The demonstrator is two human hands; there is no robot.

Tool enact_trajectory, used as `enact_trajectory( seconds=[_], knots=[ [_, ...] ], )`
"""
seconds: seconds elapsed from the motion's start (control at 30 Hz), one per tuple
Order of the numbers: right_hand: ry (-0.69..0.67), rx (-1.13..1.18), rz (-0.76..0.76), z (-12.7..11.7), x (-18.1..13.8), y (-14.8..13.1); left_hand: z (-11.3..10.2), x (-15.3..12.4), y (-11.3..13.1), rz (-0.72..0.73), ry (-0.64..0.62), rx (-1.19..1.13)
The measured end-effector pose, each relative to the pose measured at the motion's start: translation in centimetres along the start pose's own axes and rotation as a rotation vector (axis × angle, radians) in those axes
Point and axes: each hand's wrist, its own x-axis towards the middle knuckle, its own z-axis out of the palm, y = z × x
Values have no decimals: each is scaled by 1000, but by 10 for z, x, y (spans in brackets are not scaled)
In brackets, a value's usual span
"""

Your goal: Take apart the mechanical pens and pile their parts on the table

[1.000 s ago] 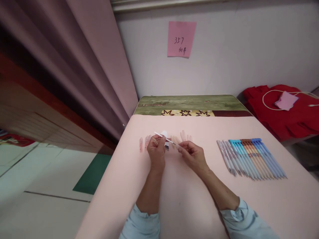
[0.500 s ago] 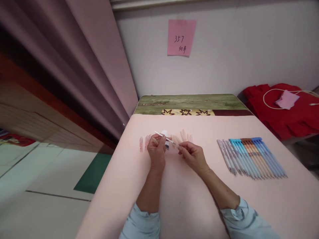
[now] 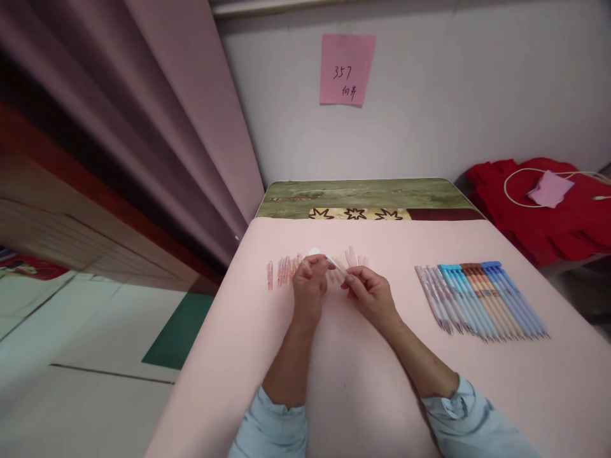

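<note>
My left hand [image 3: 310, 287] and my right hand [image 3: 370, 294] meet over the pink table [image 3: 353, 388], fingers pinched together. Between them runs a thin white pen refill [image 3: 334, 263], held at both ends. Small pink pen parts [image 3: 281, 272] lie in a row just left of my left hand. Pale pen pieces [image 3: 354, 257] lie just beyond my right hand. A row of several assembled pens [image 3: 482, 299], grey, turquoise, orange and blue, lies to the right of my right hand.
The green patterned surface [image 3: 363, 194] adjoins the table's far edge. A curtain [image 3: 157, 127] hangs at left. A pink note [image 3: 346, 69] is stuck on the wall. Red cloth [image 3: 539, 210] with a white cable and pink paper lies at right.
My left hand has shifted right towards my right hand. The refill's free end, which stuck out to the left, is now covered by my left fingers.
</note>
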Motion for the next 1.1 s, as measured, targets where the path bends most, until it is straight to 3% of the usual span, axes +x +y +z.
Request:
enact_trajectory(
  seconds=[0.2, 0.3, 0.57, 0.87, 1.1],
  knots=[
    [77, 38, 24, -1, 0, -1, -3, 2, 7, -205, -96, -434],
    [81, -30, -26, -2, -2, 3, -5, 3, 6, -196, -100, -504],
    [74, -145, -63, -3, -6, 2, -9, 5, -2, -83, 4, -417],
    [83, -261, -90, -3, -6, 1, -9, 8, -4, -105, 100, -434],
    [123, -315, -126, -3, -6, 2, -9, 8, -10, -134, 104, -437]
  ],
)
